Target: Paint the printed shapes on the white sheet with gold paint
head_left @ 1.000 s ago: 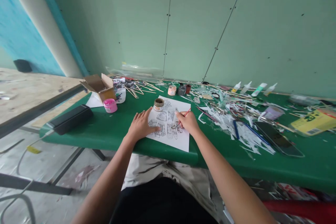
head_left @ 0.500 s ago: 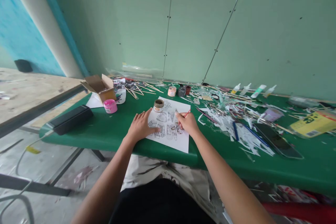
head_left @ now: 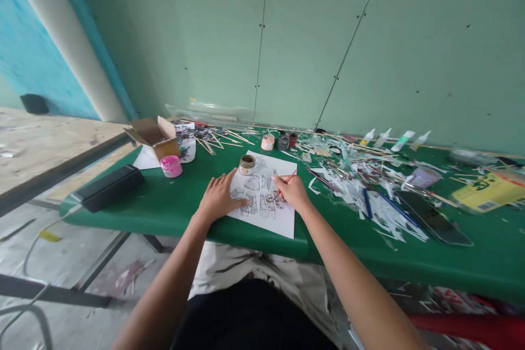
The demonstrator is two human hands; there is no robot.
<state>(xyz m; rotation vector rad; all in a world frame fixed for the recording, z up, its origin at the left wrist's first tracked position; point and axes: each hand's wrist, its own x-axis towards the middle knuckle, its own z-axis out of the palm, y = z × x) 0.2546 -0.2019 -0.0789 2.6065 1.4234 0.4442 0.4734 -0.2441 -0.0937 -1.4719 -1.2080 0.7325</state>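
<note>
A white sheet of paper with black line drawings lies on the green table. My left hand rests on the sheet's left edge with its fingers stretched out and its thumb over the drawings. In my right hand is a thin red paintbrush, pinched with its lower end down at the drawings; the tip is too small to make out. An open jar of brownish paint stands on the upper left part of the sheet.
To the left are a pink jar, an open cardboard box and a dark oblong case. Small paint jars stand behind the sheet. Paper scraps, a phone and a yellow packet lie to the right.
The view has shifted very slightly. My right hand and the paintbrush have moved only a little over the drawings; my left hand stays where it was.
</note>
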